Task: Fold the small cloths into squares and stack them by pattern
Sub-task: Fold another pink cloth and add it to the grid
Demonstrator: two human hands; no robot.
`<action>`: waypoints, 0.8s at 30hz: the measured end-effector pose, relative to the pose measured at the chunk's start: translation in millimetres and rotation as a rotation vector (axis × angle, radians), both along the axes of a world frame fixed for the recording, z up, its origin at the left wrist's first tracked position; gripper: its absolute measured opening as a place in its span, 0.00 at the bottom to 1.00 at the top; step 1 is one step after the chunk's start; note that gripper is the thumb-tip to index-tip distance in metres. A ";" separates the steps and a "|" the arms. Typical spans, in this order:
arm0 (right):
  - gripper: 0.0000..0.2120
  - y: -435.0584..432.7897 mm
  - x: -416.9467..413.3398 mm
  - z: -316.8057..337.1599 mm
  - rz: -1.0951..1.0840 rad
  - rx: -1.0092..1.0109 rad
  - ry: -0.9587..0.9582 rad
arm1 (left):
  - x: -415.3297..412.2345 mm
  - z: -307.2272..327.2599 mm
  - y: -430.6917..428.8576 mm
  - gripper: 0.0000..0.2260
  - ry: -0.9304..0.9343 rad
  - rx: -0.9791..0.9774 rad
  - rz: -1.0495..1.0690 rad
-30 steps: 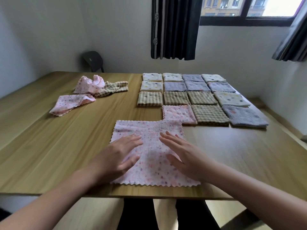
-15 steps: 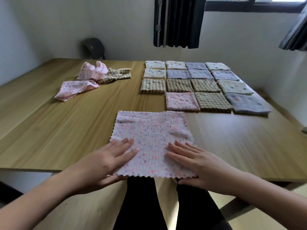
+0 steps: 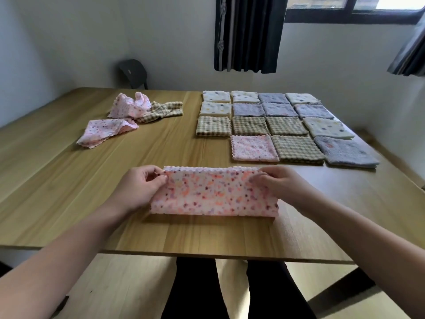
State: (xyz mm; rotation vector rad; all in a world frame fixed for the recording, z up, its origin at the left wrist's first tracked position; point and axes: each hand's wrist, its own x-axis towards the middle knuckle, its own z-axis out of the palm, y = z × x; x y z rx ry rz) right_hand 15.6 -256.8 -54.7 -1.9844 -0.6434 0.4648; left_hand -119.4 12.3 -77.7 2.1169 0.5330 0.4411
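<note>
L fingers (image 3: pixel 158 178): thumb + fingertips curled, pinching the far L corner of the pink dotted cloth (image 3: pixel 213 196). R fingers (image 3: pixel 258 179): same, pinching the far R corner. Narrow grip both sides, nothing else held. L hand (image 3: pixel 138 187) and R hand (image 3: pixel 282 187) sit level, one at each end of the cloth, forearms coming in from the near table edge.

Cloth: doubled over into a long strip, fold toward the person, scalloped edges on the far side. Upper layer stops just short of the under layer's far edge; a thin pale strip shows behind it. It lies near the front of the wooden table (image 3: pixel 57 180), about centre. Can't tell if the near fold rests flat or is a bit lifted.

Far R of table: folded squares in a tight grid, touching or nearly so. Folded pink square (image 3: pixel 254 148) is nearest the strip, front L of grid. Checked squares (image 3: pixel 296 149) beside it and in the row behind. Grey squares (image 3: pixel 345 155) at front R and further back. Cream dotted squares (image 3: pixel 216 96) mostly at the back and L.

Far L: unfolded lot. Crumpled pink cloth (image 3: pixel 130 107) touching a crumpled checked cloth (image 3: pixel 163 109); a loose pink cloth (image 3: pixel 105 130) just in front of them.

Beyond: dark chair (image 3: pixel 133 73) at the wall, dark curtain (image 3: pixel 248 33), window (image 3: pixel 354 10). Below table edge, legs in dark trousers (image 3: pixel 195 291).
</note>
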 end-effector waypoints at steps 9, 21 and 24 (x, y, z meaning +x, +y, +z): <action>0.16 35.6 39.7 -7.1 -0.141 -0.367 -0.194 | 49.0 -3.6 2.0 0.09 0.250 0.442 0.133; 0.08 47.3 40.4 -19.2 -0.174 -0.757 -0.684 | 57.8 -10.3 -11.4 0.04 0.360 0.973 0.257; 0.16 44.4 33.8 -24.3 -0.223 -0.630 -0.905 | 56.3 -14.1 -10.9 0.14 0.099 1.075 0.126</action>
